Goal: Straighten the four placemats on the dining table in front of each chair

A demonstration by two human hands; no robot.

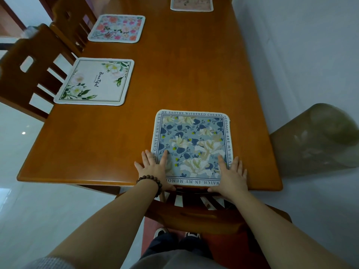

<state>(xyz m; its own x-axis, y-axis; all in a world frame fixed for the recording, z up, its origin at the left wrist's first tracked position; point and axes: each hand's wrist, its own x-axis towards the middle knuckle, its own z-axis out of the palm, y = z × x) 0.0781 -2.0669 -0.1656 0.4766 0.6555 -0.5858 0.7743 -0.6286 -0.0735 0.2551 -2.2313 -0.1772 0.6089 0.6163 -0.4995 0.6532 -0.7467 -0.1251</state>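
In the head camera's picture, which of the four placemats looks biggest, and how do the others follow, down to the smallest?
As they look:
1. Blue floral placemat, under both hands
2. White "Beautiful" placemat
3. Pink flowered placemat
4. Pale pink placemat, cut off by the top edge

That order matches nearness to the camera, so their true sizes may be alike.

You have four placemats on the brown wooden surface. The blue floral placemat lies at the near edge. The white rose-print placemat and pink floral placemat lie along the left side. The pale pink placemat lies at the far end.
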